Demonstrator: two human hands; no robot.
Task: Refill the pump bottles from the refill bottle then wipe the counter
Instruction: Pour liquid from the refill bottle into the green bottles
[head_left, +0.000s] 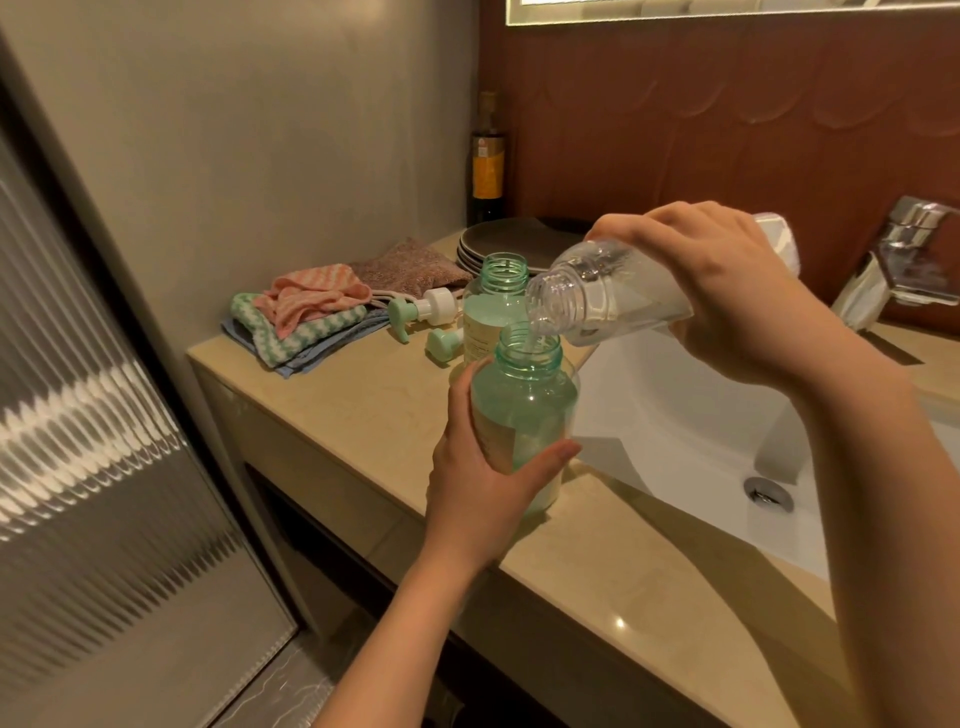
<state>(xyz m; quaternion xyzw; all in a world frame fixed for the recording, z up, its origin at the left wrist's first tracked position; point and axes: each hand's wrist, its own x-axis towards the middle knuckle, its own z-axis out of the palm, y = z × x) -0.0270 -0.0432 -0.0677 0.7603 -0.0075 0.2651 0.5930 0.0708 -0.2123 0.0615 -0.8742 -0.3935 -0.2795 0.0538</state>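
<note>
Refill step, near bottle in hand.

- Left hand (483, 483) grips the near pump bottle (524, 410) round its lower body, thumb across the front. The bottle stands on the bench (363, 405) at the rim of the sink basin (675, 415), neck open.
- Right hand (727, 280) holds the clear refill bottle (597, 296) by its rear half. It is tipped steeply, its mouth just above the near bottle's neck.
- Second pump bottle (493, 306) stands just behind, also uncapped. Two pump heads (421, 309) lie on the bench beside it, next to folded cloths (306, 317).

Handling (judgement):
- The refill bottle looks thin-walled and light, so it probably dents under a squeeze. A grip on the wide body suits it, with gentle pressure.
- The pump bottle looks stiffer and gains weight as it fills. Its neck is narrow, so a hold at the label band should steady it.
- Any drips on either wall would likely be slippery.

Not resolved:
- The stream is only a faint trace at the neck.
- The fill level in the green bottle is unclear through the tint and the label.
- The refill bottle's base is hidden behind the right hand.
- The second pump head and the rear bottle's base are partly covered.
</note>
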